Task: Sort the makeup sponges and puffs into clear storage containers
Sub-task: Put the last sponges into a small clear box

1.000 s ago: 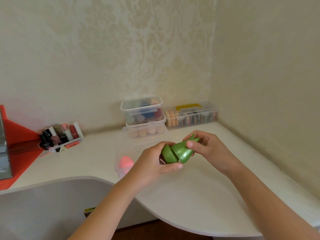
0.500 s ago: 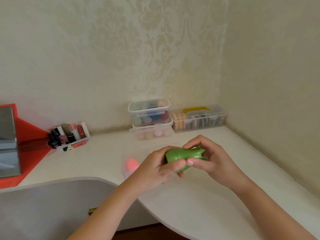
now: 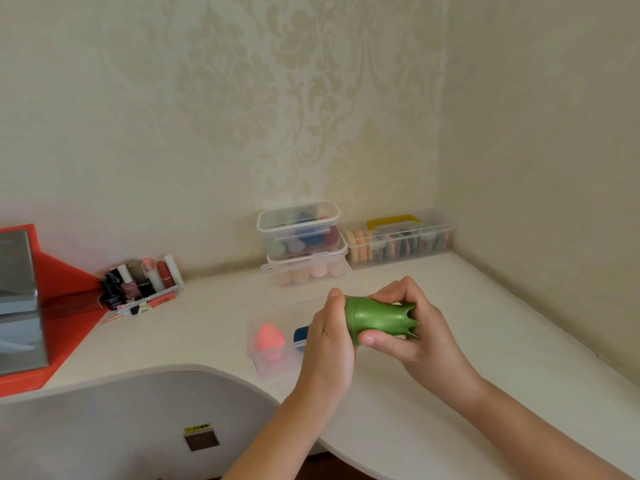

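Note:
Both hands hold a green egg-shaped sponge case (image 3: pixel 375 318) above the white desk. My left hand (image 3: pixel 329 344) grips its rounded end, and my right hand (image 3: pixel 408 327) grips the crown-shaped end, thumb underneath. The case looks closed. Just left of my hands lies an open clear container (image 3: pixel 273 358) with a pink sponge (image 3: pixel 270 341) and a blue sponge (image 3: pixel 300 335) inside. At the back wall two clear lidded boxes are stacked: the upper one (image 3: pixel 299 225) holds coloured sponges, the lower one (image 3: pixel 308 271) beige sponges. A long clear case (image 3: pixel 401 240) with a yellow handle holds flat puffs.
A tray of nail polish and lipstick bottles (image 3: pixel 142 278) sits at the back left. A red stand with a grey mirror-like box (image 3: pixel 20 299) occupies the far left. The white desk (image 3: pixel 450 393) curves inward at the front, and walls meet in a corner at the right.
The two halves of the green case, apart a second ago, are now pushed together. The view shifted so the desk items appear further right and the blue sponge came into sight.

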The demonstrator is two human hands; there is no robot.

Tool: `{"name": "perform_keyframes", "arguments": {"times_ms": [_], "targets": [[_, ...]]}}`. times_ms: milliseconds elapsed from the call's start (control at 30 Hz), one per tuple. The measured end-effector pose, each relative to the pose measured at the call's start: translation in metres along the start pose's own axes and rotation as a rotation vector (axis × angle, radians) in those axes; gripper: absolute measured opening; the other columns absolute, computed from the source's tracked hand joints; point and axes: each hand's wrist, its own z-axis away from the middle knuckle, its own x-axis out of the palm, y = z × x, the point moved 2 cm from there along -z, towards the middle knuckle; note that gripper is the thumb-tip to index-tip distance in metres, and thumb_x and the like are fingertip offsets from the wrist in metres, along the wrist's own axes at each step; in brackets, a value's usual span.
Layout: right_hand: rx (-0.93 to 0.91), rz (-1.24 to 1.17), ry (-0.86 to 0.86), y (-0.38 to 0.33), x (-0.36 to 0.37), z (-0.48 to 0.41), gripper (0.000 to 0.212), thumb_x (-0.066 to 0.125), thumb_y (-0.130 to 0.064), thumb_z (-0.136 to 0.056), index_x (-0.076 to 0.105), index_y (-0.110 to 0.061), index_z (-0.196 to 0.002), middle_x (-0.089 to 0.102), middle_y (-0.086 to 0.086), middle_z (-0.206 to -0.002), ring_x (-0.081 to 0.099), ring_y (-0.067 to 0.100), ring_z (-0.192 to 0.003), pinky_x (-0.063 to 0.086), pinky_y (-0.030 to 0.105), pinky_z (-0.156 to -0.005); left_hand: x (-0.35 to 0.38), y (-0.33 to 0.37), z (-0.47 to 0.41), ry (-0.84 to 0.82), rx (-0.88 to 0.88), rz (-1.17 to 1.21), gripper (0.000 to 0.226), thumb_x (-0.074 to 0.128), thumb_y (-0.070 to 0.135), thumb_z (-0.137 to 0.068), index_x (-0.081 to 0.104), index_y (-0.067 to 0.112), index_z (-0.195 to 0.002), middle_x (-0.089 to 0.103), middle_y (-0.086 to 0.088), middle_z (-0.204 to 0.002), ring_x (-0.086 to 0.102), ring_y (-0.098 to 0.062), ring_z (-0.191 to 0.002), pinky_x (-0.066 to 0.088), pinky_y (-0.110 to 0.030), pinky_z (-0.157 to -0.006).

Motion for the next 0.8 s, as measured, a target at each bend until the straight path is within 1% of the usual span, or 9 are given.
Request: {"name": "perform_keyframes", "arguments": {"times_ms": [133,300,367,467,533,600,667,733,800], "targets": [[0.085,-0.09,-0.012,0.004,-0.004,-0.002,0.053,0.08,-0.058,-0.058,0.051,-0.024,-0.086,0.066,-0.004,-0.087,0.062,0.012,-0.076,0.052,0.03,-0.067,0.002,-0.007,-0.007,0.027,0.13,-0.053,0.059,0.023,0.059,-0.081,0.064,0.016,-0.087,0.067,-0.006,-0.077,0.06,-0.021,-0.076,0.041,-0.035,-0.068],[0.112,-0.139,-0.035,0.007,-0.001,-0.003,0.061,0.081,-0.053,-0.06,0.05,-0.013,-0.093,0.066,0.0,-0.089,0.063,0.013,-0.071,0.052,0.026,-0.064,-0.01,-0.011,-0.013,-0.05,0.267,-0.249,0.059,0.016,0.068,-0.078,0.061,0.034,-0.095,0.07,-0.004,-0.079,0.065,-0.023,-0.084,0.05,-0.049,-0.08],[0.112,-0.102,-0.043,0.008,0.005,-0.001,0.057,0.081,-0.048,-0.063,0.05,-0.013,-0.097,0.065,-0.009,-0.093,0.061,0.006,-0.077,0.051,0.022,-0.067,-0.022,-0.011,-0.015,-0.073,0.296,-0.421,0.065,0.011,0.071,-0.079,0.061,0.035,-0.1,0.069,0.0,-0.086,0.064,-0.017,-0.086,0.049,-0.046,-0.082],[0.112,-0.047,-0.064,0.011,0.011,0.001,0.037,0.077,-0.031,-0.073,0.053,-0.021,-0.099,0.061,-0.018,-0.09,0.057,0.001,-0.079,0.049,0.019,-0.07,-0.043,-0.004,-0.015,-0.043,0.371,-0.636,0.066,0.008,0.069,-0.082,0.058,0.033,-0.106,0.067,0.005,-0.09,0.062,-0.011,-0.086,0.049,-0.039,-0.081],[0.113,-0.045,-0.044,0.011,0.009,-0.001,0.034,0.079,-0.027,-0.072,0.057,-0.028,-0.098,0.062,-0.015,-0.089,0.057,0.005,-0.078,0.049,0.024,-0.07,-0.058,0.002,-0.016,0.049,0.437,-0.683,0.053,0.017,0.061,-0.089,0.057,0.032,-0.107,0.065,0.006,-0.08,0.061,-0.011,-0.078,0.05,-0.038,-0.076],[0.093,-0.024,0.019,0.012,0.001,-0.006,0.033,0.08,-0.035,-0.07,0.061,-0.035,-0.097,0.063,-0.012,-0.094,0.06,0.011,-0.083,0.051,0.031,-0.075,-0.071,0.005,-0.021,0.105,0.482,-0.783,0.034,0.03,0.046,-0.096,0.058,0.03,-0.108,0.062,0.007,-0.073,0.058,-0.009,-0.072,0.047,-0.032,-0.07],[0.056,0.04,0.064,0.014,-0.006,-0.01,0.031,0.078,-0.039,-0.073,0.061,-0.039,-0.099,0.061,-0.011,-0.101,0.061,0.016,-0.091,0.052,0.031,-0.079,-0.078,0.005,-0.027,0.008,0.482,-0.911,0.024,0.039,0.032,-0.098,0.06,0.027,-0.11,0.064,0.013,-0.09,0.056,-0.006,-0.085,0.043,-0.024,-0.076],[0.046,0.125,0.057,0.015,-0.01,-0.015,0.03,0.074,-0.023,-0.079,0.061,-0.04,-0.1,0.057,-0.011,-0.103,0.06,0.013,-0.094,0.051,0.025,-0.081,-0.08,-0.002,-0.032,-0.193,0.447,-1.024,0.026,0.039,0.03,-0.099,0.062,0.025,-0.111,0.061,0.013,-0.108,0.051,-0.007,-0.102,0.04,-0.026,-0.09],[0.049,0.276,0.01,0.013,-0.011,-0.022,0.032,0.074,-0.011,-0.08,0.063,-0.035,-0.099,0.056,-0.009,-0.101,0.058,0.007,-0.091,0.048,0.016,-0.079,-0.077,-0.009,-0.033,-0.363,0.399,-1.096,0.031,0.035,0.035,-0.1,0.063,0.024,-0.111,0.061,0.013,-0.114,0.049,-0.011,-0.107,0.039,-0.032,-0.096]]}}
